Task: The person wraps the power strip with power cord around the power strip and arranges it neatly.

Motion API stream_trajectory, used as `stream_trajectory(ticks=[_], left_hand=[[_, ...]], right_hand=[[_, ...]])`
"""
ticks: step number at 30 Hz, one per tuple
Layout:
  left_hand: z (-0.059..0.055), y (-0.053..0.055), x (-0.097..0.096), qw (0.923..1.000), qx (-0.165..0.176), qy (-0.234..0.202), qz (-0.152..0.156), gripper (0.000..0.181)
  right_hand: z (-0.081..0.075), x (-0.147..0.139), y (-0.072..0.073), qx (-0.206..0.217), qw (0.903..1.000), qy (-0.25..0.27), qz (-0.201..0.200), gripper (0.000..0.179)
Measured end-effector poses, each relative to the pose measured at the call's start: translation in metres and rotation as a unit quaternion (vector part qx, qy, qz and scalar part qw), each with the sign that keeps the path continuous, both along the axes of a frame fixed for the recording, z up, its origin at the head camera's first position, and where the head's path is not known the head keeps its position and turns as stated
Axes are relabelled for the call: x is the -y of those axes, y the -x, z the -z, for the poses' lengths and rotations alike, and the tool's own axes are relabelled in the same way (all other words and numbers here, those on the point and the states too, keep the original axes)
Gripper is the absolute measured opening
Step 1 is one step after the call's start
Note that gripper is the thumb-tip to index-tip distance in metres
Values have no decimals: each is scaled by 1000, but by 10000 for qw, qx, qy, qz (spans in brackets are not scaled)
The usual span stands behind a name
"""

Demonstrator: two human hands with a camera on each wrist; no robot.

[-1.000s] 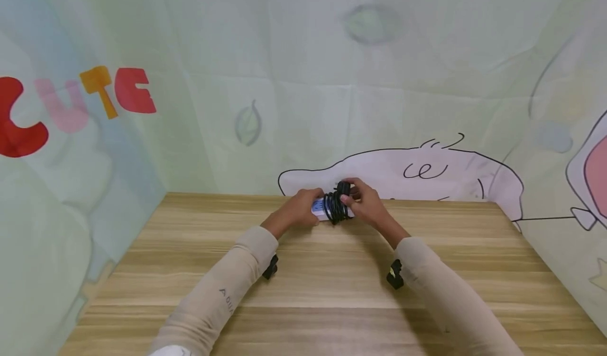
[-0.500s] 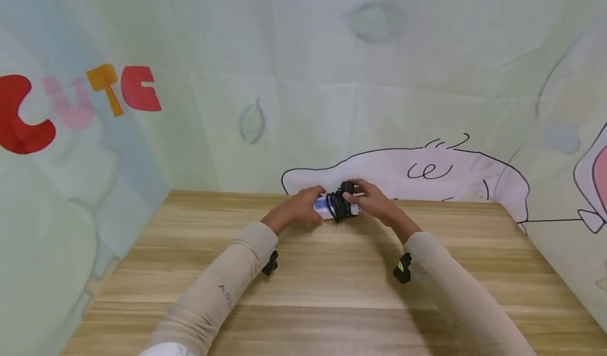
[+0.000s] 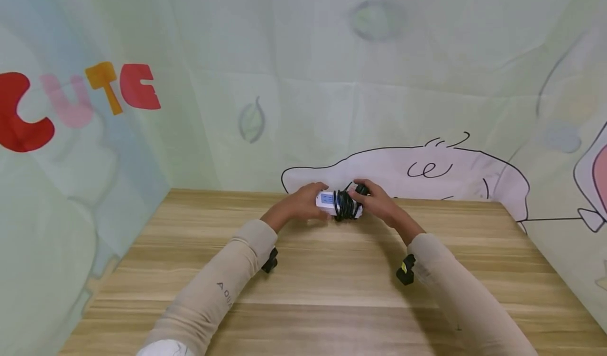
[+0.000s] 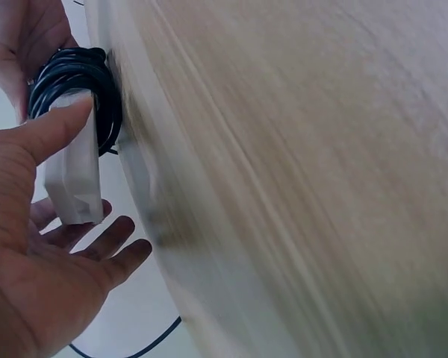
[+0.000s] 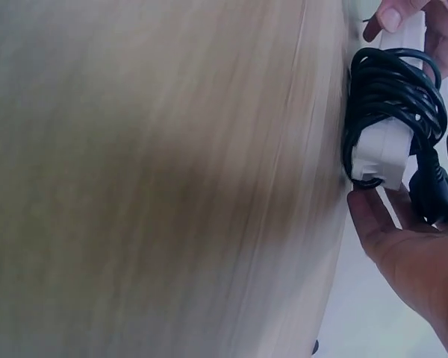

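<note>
A white power strip (image 3: 325, 200) with blue socket faces is held near the table's far edge, its black cord (image 3: 345, 205) wound in several loops around it. My left hand (image 3: 303, 203) grips its left end. In the left wrist view the thumb lies along the white casing (image 4: 75, 179), the other fingers behind it. My right hand (image 3: 379, 202) is at the other end, curled around the black plug (image 3: 362, 189). In the right wrist view the plug (image 5: 431, 195) sits between thumb and fingers, and fingertips (image 5: 362, 205) meet the strip's end.
The wood-grain table (image 3: 322, 293) stretches from the hands toward me. Behind it hangs a pale printed cloth (image 3: 213, 108) with a cartoon figure and colored letters. Black wrist cameras (image 3: 270, 261) sit below both cuffs.
The power strip has turned so its socket face shows more. The plug has tipped from upright toward the right, and the right hand has shifted slightly right with it.
</note>
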State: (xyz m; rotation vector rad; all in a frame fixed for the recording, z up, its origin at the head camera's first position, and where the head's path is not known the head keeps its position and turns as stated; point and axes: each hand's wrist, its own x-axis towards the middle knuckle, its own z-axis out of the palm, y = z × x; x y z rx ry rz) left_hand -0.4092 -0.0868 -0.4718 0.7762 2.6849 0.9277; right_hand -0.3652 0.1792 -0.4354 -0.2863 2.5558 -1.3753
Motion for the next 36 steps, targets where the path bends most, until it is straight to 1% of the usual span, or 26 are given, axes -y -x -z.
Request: stream_trajectory(ticks=[2, 4, 5, 6, 7, 8, 11, 12, 13, 14, 15, 17, 19, 20, 21, 22, 24, 25, 27, 28, 30, 32, 33, 35, 36], left_hand=[[0, -1, 0, 10000, 6, 11, -28, 98], [2, 1, 1, 10000, 10, 25, -47, 98], [6, 3, 1, 10000, -2, 21, -53, 98], [6, 3, 0, 10000, 27, 42, -47, 98], [7, 4, 0, 10000, -6, -12, -67, 96], [8, 3, 1, 9999, -91, -55, -18, 94], [-11, -15, -1, 9999, -110, -48, 45, 86], [-20, -23, -1, 9999, -103, -33, 56, 85], [-25, -28, -1, 9999, -132, -44, 71, 84], [-24, -26, -1, 9998, -188, -12, 118, 83], [-23, -25, -1, 9998, -155, 26, 104, 84], [-4, -7, 1, 9995, -283, 16, 129, 86], [15, 12, 3, 9993, -337, 9, 139, 88], [23, 18, 4, 9992, -378, -3, 138, 89], [15, 11, 4, 9991, -392, 57, 115, 90], [15, 11, 4, 9992, -379, 68, 104, 90], [9, 6, 4, 9994, -333, 72, 104, 91], [8, 4, 4, 9992, -373, 82, 111, 91], [-1, -4, 5, 9994, -290, 95, 136, 90], [2, 0, 6, 9997, -202, 46, 141, 90], [-1, -4, 7, 9995, -276, 42, 144, 90], [-5, -8, 7, 9998, -174, 55, 125, 91], [-5, -7, 7, 9998, -168, 66, 99, 91], [1, -4, 7, 9996, -291, 13, 69, 93], [0, -6, 7, 9996, -278, 10, 41, 96]], right_hand=[[1, -2, -1, 29, 10000, 28, 25, 67], [2, -4, -1, 54, 10000, 21, 40, 68], [3, -5, -1, 70, 10000, 9, 41, 68], [4, -7, -1, 88, 9999, -4, 55, 68], [4, -9, -1, 94, 9999, -40, 65, 68], [4, -11, -1, 90, 9999, -97, 66, 68], [3, -18, -3, 23, 9996, -285, 21, 66], [3, -21, -3, -5, 9994, -350, -4, 64], [3, -24, -4, -8, 9991, -413, -38, 63], [3, -27, -4, -3, 9989, -457, -72, 62], [4, -31, -5, 18, 9988, -486, -89, 60], [4, -36, -5, 62, 9984, -542, -128, 57], [5, -39, -6, 124, 9981, -593, -106, 53], [6, -40, -6, 130, 9980, -609, -86, 51], [6, -40, -6, 120, 9978, -651, -67, 50], [6, -40, -6, 100, 9975, -689, -68, 49], [7, -40, -6, 47, 9966, -821, -75, 49], [7, -41, -6, 20, 9960, -892, -83, 50], [8, -40, -5, -3, 9947, -1024, -82, 55], [9, -40, -5, -3, 9943, -1060, -92, 57], [10, -40, -5, 29, 9935, -1132, -89, 63], [10, -40, -5, 62, 9935, -1136, -78, 68], [11, -41, -5, 78, 9936, -1121, -90, 69], [10, -41, -6, 106, 9939, -1094, -109, 69], [10, -42, -6, 120, 9940, -1084, -116, 68]])
